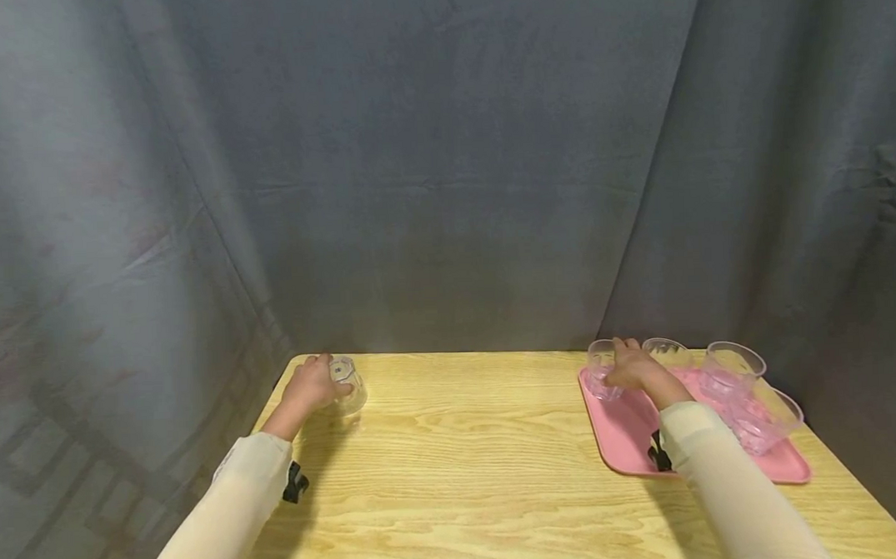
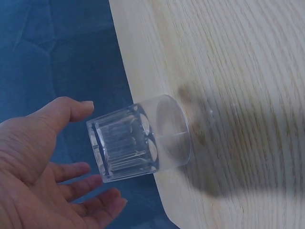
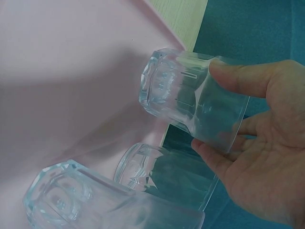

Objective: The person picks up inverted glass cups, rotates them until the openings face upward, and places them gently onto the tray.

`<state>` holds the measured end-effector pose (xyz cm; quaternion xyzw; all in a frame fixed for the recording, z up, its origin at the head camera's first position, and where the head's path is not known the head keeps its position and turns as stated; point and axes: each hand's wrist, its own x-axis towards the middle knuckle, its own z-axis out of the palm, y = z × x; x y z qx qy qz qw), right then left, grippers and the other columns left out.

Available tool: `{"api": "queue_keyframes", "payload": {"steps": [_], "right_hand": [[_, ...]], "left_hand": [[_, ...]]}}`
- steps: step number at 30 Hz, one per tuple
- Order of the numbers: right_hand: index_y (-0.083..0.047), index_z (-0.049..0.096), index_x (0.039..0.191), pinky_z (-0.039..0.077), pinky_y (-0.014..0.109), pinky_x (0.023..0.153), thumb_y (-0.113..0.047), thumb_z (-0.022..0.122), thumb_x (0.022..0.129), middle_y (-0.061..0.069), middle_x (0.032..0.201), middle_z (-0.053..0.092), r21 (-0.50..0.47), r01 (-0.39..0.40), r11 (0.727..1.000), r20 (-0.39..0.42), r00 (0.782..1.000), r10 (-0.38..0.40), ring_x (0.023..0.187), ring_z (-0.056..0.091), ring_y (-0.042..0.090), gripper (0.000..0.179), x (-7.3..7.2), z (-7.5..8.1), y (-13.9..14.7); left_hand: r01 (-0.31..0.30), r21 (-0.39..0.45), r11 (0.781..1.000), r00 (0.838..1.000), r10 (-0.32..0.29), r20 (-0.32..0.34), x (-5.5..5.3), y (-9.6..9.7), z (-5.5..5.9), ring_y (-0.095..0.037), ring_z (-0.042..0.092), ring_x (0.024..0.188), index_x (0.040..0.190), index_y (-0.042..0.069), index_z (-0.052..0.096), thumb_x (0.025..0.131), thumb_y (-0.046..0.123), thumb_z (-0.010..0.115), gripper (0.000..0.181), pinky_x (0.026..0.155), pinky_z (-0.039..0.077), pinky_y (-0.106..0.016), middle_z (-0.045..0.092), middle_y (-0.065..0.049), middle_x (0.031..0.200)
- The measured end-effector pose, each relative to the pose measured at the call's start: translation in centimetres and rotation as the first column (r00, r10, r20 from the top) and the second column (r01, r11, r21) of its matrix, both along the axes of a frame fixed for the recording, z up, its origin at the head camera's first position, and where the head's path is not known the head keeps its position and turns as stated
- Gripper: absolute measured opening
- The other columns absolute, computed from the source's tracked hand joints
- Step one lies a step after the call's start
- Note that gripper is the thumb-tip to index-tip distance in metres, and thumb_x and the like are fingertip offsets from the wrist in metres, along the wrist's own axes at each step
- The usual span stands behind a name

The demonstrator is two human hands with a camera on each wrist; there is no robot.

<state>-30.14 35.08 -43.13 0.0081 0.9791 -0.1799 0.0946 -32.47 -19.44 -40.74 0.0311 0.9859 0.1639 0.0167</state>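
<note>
At the far left of the table, a clear glass stands upside down, its faceted base facing up. My left hand is beside that base; in the left wrist view its thumb and fingers are spread loosely around it. Over at the right, my right hand holds another clear glass near its rim, thumb on one side and fingers on the other. This second glass is upright at the far left corner of the pink tray. Fingertips of the right hand show partly through the glass.
Several more upright clear glasses stand on the tray, one right beside my right hand and others farther right. The wooden table spans between both hands. Grey curtains hang behind its far edge and along the sides.
</note>
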Motion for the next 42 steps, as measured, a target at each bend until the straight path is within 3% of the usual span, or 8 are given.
{"api": "queue_keyframes", "payload": {"steps": [6,13,26,36,42], "right_hand": [[0.025,0.014,0.146,0.033,0.068,0.109,-0.018,0.073,0.086,0.05,0.144,0.02,0.008,-0.001,1.0,-0.005,1.0,0.001,0.133,0.03,0.064,0.094,0.0,0.0,-0.1],[0.025,0.016,0.146,0.033,0.067,0.109,-0.019,0.073,0.085,0.05,0.143,0.022,0.021,-0.009,1.0,-0.008,1.0,0.01,0.132,0.031,0.063,0.094,-0.1,0.0,0.0],[0.025,0.014,0.146,0.031,0.069,0.109,-0.02,0.071,0.087,0.05,0.146,0.018,0.036,-0.008,0.999,0.005,1.0,0.008,0.134,0.028,0.065,0.094,0.3,0.2,0.5],[0.024,0.014,0.147,0.027,0.069,0.111,-0.021,0.073,0.087,0.049,0.149,0.016,0.037,-0.01,0.999,-0.018,1.0,0.011,0.138,0.022,0.064,0.095,0.6,0.1,0.4],[0.025,0.013,0.147,0.023,0.068,0.114,-0.019,0.071,0.09,0.049,0.151,0.012,0.034,0.0,0.999,-0.028,1.0,0.0,0.141,0.017,0.062,0.092,0.8,0.1,-0.2]], "left_hand": [[-0.008,0.008,1.0,1.0,0.008,-0.007,-0.3,-0.3,-0.3,-0.057,0.047,0.123,0.143,-0.015,0.04,0.086,0.033,0.076,0.083,0.094,0.047,-0.063,0.047,-0.038,0.135],[-0.037,0.028,0.999,0.999,0.036,0.035,-0.6,-0.6,-0.9,-0.054,0.052,0.118,0.143,-0.017,0.037,0.088,0.031,0.076,0.083,0.095,0.047,-0.061,0.048,-0.037,0.133],[-0.038,0.03,0.999,0.999,0.037,0.032,-1.3,-0.1,-1.8,-0.051,0.057,0.113,0.143,-0.019,0.035,0.09,0.036,0.074,0.086,0.093,0.049,-0.059,0.055,-0.036,0.128],[-0.062,0.052,0.997,0.997,0.059,0.051,-1.8,0.2,-2.3,-0.04,0.062,0.095,0.133,-0.022,0.042,0.09,0.032,0.073,0.076,0.084,0.052,-0.053,0.06,-0.031,0.113],[-0.063,0.074,0.995,0.998,0.062,0.023,-1.7,0.1,-2.2,-0.037,0.06,0.088,0.123,-0.02,0.048,0.087,0.029,0.074,0.066,0.082,0.052,-0.051,0.061,-0.027,0.103]]}}
